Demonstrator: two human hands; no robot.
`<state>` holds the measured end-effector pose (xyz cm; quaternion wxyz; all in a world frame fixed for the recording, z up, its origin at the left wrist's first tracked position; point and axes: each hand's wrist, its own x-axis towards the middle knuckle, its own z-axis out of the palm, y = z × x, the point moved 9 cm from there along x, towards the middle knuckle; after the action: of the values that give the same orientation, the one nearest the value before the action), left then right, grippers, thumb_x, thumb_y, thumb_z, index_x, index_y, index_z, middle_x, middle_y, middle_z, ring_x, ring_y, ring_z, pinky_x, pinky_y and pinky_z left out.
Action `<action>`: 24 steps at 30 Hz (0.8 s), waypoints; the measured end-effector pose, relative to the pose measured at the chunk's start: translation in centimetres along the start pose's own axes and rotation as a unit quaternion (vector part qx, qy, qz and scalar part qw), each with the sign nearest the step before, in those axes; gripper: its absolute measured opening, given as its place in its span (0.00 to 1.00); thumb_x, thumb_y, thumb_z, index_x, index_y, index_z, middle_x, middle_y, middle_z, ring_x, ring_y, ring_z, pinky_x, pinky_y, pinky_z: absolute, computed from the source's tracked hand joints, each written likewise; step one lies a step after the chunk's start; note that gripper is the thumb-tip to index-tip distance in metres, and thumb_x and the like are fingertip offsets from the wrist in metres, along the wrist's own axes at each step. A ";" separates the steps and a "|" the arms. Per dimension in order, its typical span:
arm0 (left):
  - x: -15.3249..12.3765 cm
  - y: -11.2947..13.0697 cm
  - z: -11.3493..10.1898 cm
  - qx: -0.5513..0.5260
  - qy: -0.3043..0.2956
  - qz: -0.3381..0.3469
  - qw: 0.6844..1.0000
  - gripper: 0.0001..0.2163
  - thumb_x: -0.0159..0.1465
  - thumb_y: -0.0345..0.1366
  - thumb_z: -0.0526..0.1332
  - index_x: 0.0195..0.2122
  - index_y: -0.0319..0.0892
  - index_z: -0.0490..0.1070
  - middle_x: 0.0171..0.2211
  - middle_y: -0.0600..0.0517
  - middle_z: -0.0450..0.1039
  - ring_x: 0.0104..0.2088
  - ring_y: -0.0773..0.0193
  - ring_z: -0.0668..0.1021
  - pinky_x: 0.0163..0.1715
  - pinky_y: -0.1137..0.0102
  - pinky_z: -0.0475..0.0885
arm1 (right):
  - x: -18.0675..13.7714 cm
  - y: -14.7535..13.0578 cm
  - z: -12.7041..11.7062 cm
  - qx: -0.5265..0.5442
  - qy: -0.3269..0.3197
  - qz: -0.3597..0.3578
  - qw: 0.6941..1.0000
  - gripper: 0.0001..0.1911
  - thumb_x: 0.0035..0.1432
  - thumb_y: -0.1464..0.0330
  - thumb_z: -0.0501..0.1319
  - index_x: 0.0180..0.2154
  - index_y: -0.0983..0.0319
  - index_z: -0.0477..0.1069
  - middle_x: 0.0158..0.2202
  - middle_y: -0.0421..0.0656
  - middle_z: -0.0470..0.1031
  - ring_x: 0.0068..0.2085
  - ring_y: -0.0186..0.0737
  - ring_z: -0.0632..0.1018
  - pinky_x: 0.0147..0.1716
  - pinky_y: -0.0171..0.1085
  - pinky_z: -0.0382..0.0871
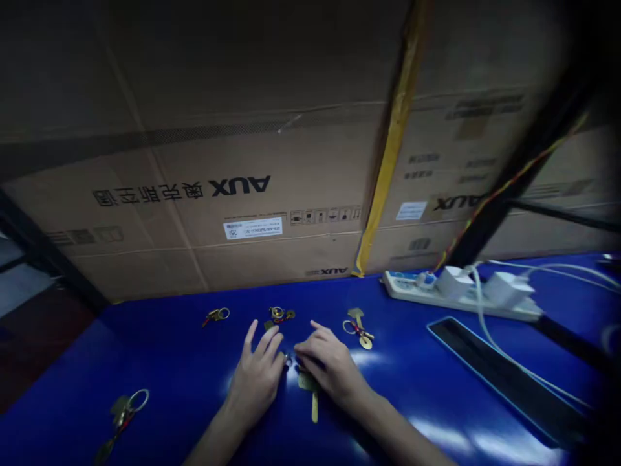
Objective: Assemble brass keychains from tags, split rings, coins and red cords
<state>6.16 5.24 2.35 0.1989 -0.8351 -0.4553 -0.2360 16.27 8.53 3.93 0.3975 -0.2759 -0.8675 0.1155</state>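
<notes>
Blue surface [160, 349] runs below cardboard AUX cartons [204, 220]. Left hand [257, 378] and right hand [330, 369] sit close together at centre, both grips curled and narrow; whether either holds anything cannot be told. A brass key [314, 406] lies partly beneath the right hand, long axis running toward the wearer, shank pointing at the body. Further key rings [216, 314] lie beyond the hands; a power strip [460, 294] lies at right.
</notes>
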 end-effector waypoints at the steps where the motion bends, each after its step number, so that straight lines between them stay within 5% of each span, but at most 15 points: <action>1: 0.0 0.1 0.1 0.005 -0.002 0.001 1.000 0.08 0.65 0.29 0.54 0.36 0.40 0.74 0.49 0.46 0.73 0.59 0.56 0.67 0.65 0.47 0.44 | 0.0 -0.2 0.2 -0.015 -0.006 -0.012 1.000 0.07 0.62 0.73 0.56 0.38 0.59 0.72 0.29 0.39 0.77 0.33 0.37 0.75 0.56 0.51 0.64; 7: 0.2 0.5 0.0 0.025 -0.003 0.001 1.000 0.09 0.64 0.27 0.54 0.36 0.41 0.74 0.55 0.45 0.69 0.63 0.53 0.60 0.65 0.45 0.38 | 0.0 -1.6 1.5 -0.079 -0.029 -0.062 0.994 0.10 0.64 0.74 0.53 0.36 0.60 0.72 0.30 0.40 0.77 0.35 0.37 0.75 0.58 0.50 0.60; 24: 0.0 -0.5 0.2 -0.038 -0.021 -0.060 0.997 0.09 0.65 0.29 0.53 0.34 0.41 0.73 0.59 0.45 0.65 0.65 0.50 0.55 0.62 0.41 0.47 | -0.1 -1.6 1.9 -0.092 -0.066 -0.039 0.993 0.11 0.63 0.75 0.53 0.41 0.57 0.72 0.34 0.40 0.77 0.38 0.38 0.74 0.59 0.53 0.55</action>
<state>5.77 5.61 2.28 0.1429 -0.8182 -0.4993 -0.2467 14.31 7.20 3.26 0.3166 -0.2693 -0.9087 0.0380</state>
